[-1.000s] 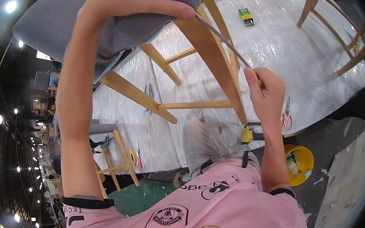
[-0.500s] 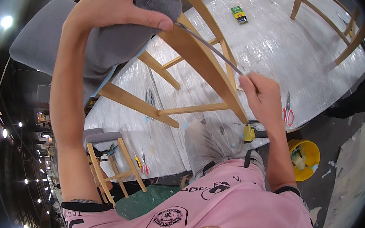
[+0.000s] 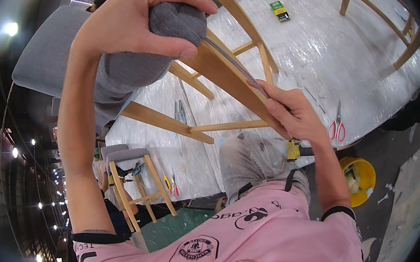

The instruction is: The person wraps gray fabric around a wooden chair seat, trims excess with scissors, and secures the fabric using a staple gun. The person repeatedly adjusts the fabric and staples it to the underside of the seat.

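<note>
Right hand (image 3: pixel 294 111) just slid in against the chair (image 3: pixel 245 83), fingers pinching the thin rod (image 3: pixel 233 63) lower along its leg, probably for control. Left hand (image 3: pixel 124 22)'s fingers wrap the grey padding (image 3: pixel 178 23). Chair's tilted over the table (image 3: pixel 305 51)'s near edge.

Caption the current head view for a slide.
Left hand clasps grey upholstery; right hand holds a thin grey rod along a wooden chair leg.
</note>
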Available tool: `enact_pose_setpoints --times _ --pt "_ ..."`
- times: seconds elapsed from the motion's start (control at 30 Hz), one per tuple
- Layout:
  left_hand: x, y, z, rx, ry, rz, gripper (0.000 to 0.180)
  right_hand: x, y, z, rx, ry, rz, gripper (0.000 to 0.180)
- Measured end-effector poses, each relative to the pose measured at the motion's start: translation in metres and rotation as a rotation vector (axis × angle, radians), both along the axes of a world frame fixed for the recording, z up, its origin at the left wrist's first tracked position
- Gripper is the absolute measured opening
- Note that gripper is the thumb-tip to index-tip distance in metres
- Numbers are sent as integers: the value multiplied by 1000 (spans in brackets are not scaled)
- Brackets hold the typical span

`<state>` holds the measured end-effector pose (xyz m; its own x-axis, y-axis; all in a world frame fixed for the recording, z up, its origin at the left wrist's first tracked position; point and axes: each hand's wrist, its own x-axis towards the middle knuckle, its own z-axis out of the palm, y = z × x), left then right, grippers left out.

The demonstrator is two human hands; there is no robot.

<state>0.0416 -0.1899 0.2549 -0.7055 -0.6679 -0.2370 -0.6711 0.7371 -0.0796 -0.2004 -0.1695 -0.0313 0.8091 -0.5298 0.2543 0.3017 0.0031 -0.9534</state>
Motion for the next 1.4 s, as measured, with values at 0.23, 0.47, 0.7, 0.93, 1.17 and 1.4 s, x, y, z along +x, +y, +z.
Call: enact_pose_setpoints --times 0.23,0.47,0.7,0.93,1.17,1.4 --pt "3 -10 9 37 -85 -49 60 17 28 7 155 -107 27 45" --pt "13 -25 1 188 238 52 39 25 23 -5 -69 -88 -207 44" --pt "13 -29 3 168 181 42 39 31 1 -14 -107 -89 -146 44" --pt "4 -29 6 172 165 78 47 45 8 -3 81 -239 -40 45" --pt "5 -21 -3 19 244 229 118 39 10 5 22 -198 -101 44" --pt "20 -16 15 99 171 258 130 32 15 -14 56 -170 -97 42"
